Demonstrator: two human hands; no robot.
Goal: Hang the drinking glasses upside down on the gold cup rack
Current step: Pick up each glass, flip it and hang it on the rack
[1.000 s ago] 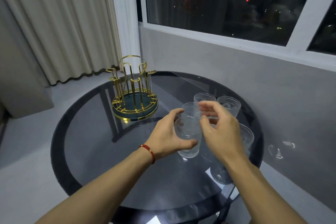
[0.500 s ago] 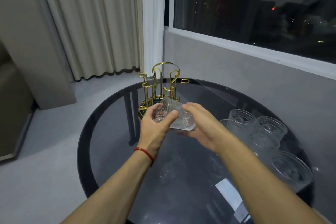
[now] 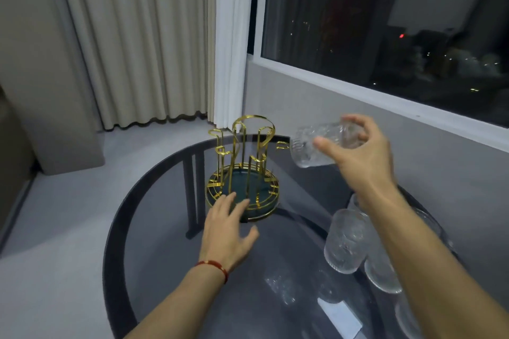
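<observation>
Above the round dark glass table (image 3: 154,228), your right hand (image 3: 358,151) grips a clear ribbed drinking glass (image 3: 314,146) tilted beside the gold wire cup rack (image 3: 243,168), while your left hand (image 3: 228,228), fingers spread and empty, touches its base.

Table: round dark glass table (image 3: 154,228), black rim.
Rack: gold cup rack (image 3: 243,170), upright on the table's far side, pegs bare.
Left hand: left hand (image 3: 228,231), fingers spread, fingertips at the rack's base rim; red bracelet (image 3: 213,267) on the wrist.
Right hand: right hand (image 3: 360,151) grips a ribbed drinking glass (image 3: 316,146), tilted sideways, mouth toward the rack, just beside one peg.
Other glasses: standing glasses (image 3: 345,242) clustered at the table's right, partly behind the right forearm.
Background: beige curtain (image 3: 132,41); dark window (image 3: 385,19).
</observation>
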